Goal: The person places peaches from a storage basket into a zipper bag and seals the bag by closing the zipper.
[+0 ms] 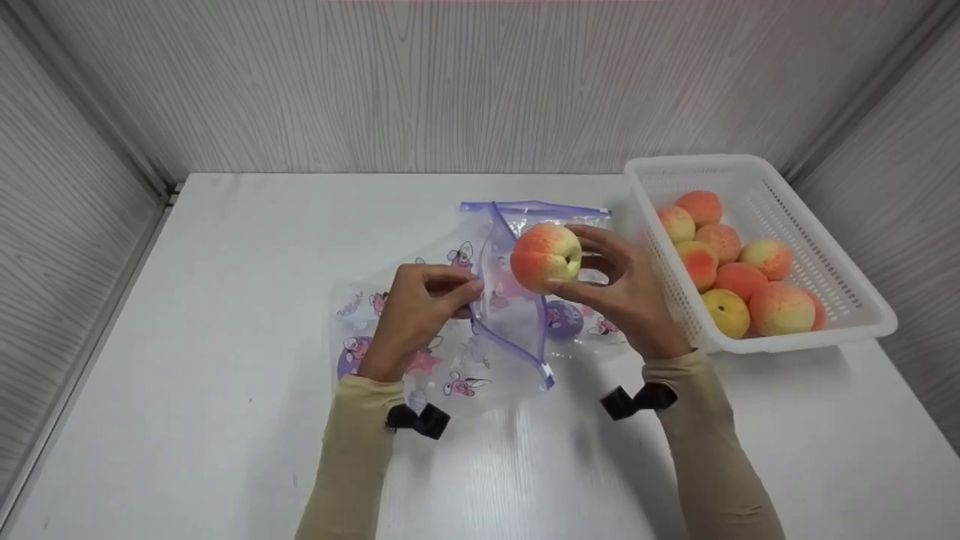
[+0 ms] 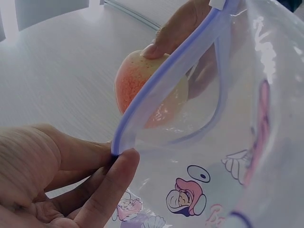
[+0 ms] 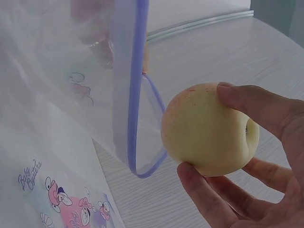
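Note:
A clear zip bag [image 1: 450,375] printed with pink cartoon figures has its purple-edged mouth parted. My left hand [image 1: 427,304] pinches one edge of that mouth between thumb and fingers, as the left wrist view shows close up. In my right hand [image 1: 622,281] is a red and yellow peach [image 1: 546,259], held by thumb and fingertips at the bag's mouth. The right wrist view shows the peach [image 3: 209,130] just outside the purple rim [image 3: 135,95], its stem hollow turned toward the palm.
On the right stands a white plastic basket [image 1: 817,341] with several peaches [image 1: 780,307] in it. A second printed zip bag [image 1: 592,330] lies flat behind the right hand. Grey wood-grain panels [image 1: 405,90] border the white table [image 1: 225,240].

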Available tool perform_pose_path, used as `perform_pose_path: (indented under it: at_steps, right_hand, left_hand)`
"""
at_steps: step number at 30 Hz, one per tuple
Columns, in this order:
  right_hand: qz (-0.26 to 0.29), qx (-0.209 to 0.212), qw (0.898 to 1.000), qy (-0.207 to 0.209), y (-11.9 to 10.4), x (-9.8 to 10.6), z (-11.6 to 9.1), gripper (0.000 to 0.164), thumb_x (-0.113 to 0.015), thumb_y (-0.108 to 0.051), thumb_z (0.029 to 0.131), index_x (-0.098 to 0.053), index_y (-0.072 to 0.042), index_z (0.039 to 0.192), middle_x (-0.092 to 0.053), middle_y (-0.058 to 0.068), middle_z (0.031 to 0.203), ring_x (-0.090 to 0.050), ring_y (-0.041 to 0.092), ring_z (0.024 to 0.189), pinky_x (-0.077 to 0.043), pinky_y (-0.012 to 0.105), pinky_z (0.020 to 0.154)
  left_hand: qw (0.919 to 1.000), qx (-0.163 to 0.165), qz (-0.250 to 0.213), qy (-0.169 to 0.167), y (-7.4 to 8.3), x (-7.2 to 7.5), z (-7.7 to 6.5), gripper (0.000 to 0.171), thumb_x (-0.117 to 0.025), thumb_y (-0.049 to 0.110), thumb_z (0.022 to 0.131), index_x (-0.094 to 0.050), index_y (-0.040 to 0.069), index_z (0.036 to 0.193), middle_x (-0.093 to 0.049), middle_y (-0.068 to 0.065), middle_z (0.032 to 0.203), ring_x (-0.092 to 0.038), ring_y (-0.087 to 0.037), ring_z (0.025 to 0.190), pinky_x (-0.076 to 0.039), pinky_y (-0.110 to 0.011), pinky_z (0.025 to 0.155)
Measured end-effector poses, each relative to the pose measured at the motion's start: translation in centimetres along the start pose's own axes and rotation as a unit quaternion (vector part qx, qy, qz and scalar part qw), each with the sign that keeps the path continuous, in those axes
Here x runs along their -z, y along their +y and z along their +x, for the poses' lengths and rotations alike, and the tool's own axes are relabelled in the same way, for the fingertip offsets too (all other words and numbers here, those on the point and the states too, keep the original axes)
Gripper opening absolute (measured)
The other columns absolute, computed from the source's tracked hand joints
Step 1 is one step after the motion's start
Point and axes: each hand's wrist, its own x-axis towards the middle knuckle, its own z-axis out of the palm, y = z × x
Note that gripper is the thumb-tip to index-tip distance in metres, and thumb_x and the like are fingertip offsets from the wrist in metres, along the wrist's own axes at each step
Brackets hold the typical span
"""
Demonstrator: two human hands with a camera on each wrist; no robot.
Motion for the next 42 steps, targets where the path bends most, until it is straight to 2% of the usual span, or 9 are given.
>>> perform_pose_path:
  at_steps: [6, 14, 17, 21, 23, 27, 35, 42]
  right_hand:
    - [-0.003, -0.009, 1.000, -0.014, -0.4, -0.4, 0.0, 0.066, -0.092, -0.016, 0.074, -0.064, -0.018, 0.135, -0.065, 0.004, 0.125, -0.065, 0.027, 0.107, -0.060, 0.039, 0.088]
    - [-0.055, -0.012, 0.998, -0.037, -0.7, -0.8, 0.1, 0.067, -0.094, -0.022, 0.072, -0.066, -0.018, 0.133, -0.065, 0.001, 0.124, -0.065, 0.024, 0.104, -0.061, 0.039, 0.085]
    - [-0.051, -0.015, 0.998, -0.040, -0.8, -0.7, 0.1, 0.063, -0.092, -0.020, 0.075, -0.066, -0.016, 0.132, -0.066, 0.002, 0.123, -0.066, 0.024, 0.104, -0.061, 0.038, 0.086]
    - [-0.018, -0.012, 0.999, -0.028, -0.9, -0.5, -0.1, 0.051, -0.086, -0.016, 0.083, -0.067, -0.010, 0.130, -0.068, 0.009, 0.119, -0.069, 0.025, 0.101, -0.061, 0.037, 0.086]
    - [-0.008, -0.009, 1.000, -0.023, -0.9, -0.4, -0.2, 0.048, -0.083, -0.016, 0.086, -0.067, -0.009, 0.130, -0.068, 0.011, 0.118, -0.069, 0.027, 0.100, -0.062, 0.038, 0.084]
    - [-0.001, -0.008, 1.000, -0.014, -1.0, 0.2, -0.1, 0.046, -0.079, -0.016, 0.090, -0.064, -0.006, 0.132, -0.067, 0.010, 0.120, -0.069, 0.028, 0.102, -0.063, 0.040, 0.077]
    - [-0.020, -0.004, 0.999, 0.048, -1.9, 2.9, -1.0, 0.040, -0.076, -0.015, 0.093, -0.066, -0.005, 0.130, -0.066, 0.009, 0.121, -0.067, 0.028, 0.104, -0.063, 0.038, 0.077]
    - [-0.033, 0.027, 0.991, 0.126, -3.1, 7.6, -1.4, 0.036, -0.076, -0.009, 0.092, -0.068, -0.002, 0.126, -0.065, 0.016, 0.120, -0.066, 0.030, 0.100, -0.062, 0.029, 0.075]
  left_hand:
    - [1.0000, -0.005, 0.001, -0.004, 0.0, -0.1, 0.1, 0.012, -0.075, 0.009, 0.092, -0.079, 0.001, 0.102, -0.072, -0.013, 0.094, -0.070, -0.024, 0.083, -0.063, -0.035, 0.076]
    - [0.9999, -0.011, 0.006, -0.007, -0.1, -0.1, 0.1, 0.018, -0.074, 0.009, 0.093, -0.077, -0.004, 0.105, -0.072, -0.013, 0.094, -0.071, -0.023, 0.082, -0.063, -0.034, 0.076]
    - [0.9998, -0.015, -0.004, -0.009, -0.1, -0.2, 0.1, 0.016, -0.075, 0.008, 0.092, -0.077, -0.003, 0.103, -0.072, -0.013, 0.094, -0.070, -0.021, 0.079, -0.063, -0.033, 0.074]
    - [0.9995, -0.024, -0.017, -0.013, -0.3, -0.2, 0.3, 0.013, -0.073, 0.007, 0.093, -0.078, -0.003, 0.100, -0.072, -0.014, 0.090, -0.069, -0.020, 0.070, -0.063, -0.034, 0.069]
    - [0.9992, -0.038, -0.007, -0.013, -0.3, -0.3, 0.3, 0.012, -0.072, 0.006, 0.094, -0.078, -0.003, 0.099, -0.072, -0.014, 0.087, -0.069, -0.020, 0.067, -0.063, -0.034, 0.067]
    - [0.9985, -0.054, 0.014, -0.003, -0.2, -0.3, 0.1, 0.011, -0.072, 0.007, 0.094, -0.079, 0.000, 0.099, -0.072, -0.012, 0.087, -0.071, -0.022, 0.071, -0.063, -0.033, 0.068]
    - [0.9992, -0.038, 0.008, -0.013, 0.0, -0.3, 0.2, 0.012, -0.073, 0.009, 0.094, -0.079, 0.002, 0.102, -0.072, -0.013, 0.090, -0.070, -0.025, 0.076, -0.063, -0.034, 0.073]
    - [0.9992, -0.033, 0.016, -0.016, 0.2, 0.4, -0.1, 0.013, -0.073, 0.010, 0.095, -0.079, 0.003, 0.103, -0.072, -0.013, 0.091, -0.070, -0.026, 0.076, -0.063, -0.034, 0.072]
